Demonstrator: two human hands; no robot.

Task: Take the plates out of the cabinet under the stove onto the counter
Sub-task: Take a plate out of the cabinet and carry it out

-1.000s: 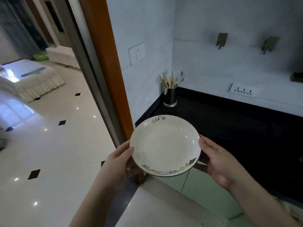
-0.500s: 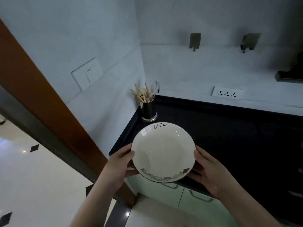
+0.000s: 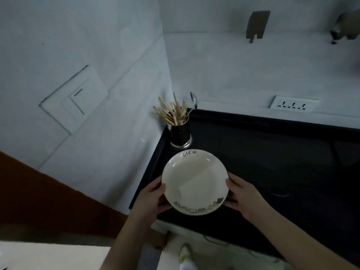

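White plate [image 3: 195, 181] was clamped by left hand [image 3: 151, 195] and right hand [image 3: 241, 193]; could clip utensil holder [image 3: 180, 133] when lowered onto counter [image 3: 272, 152].

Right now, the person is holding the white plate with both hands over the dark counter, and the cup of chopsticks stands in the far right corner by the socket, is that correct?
Not quite. The head view shows the cup of chopsticks in the far left corner, well away from the socket. The rest holds: the left hand and right hand grip the white plate over the dark counter.
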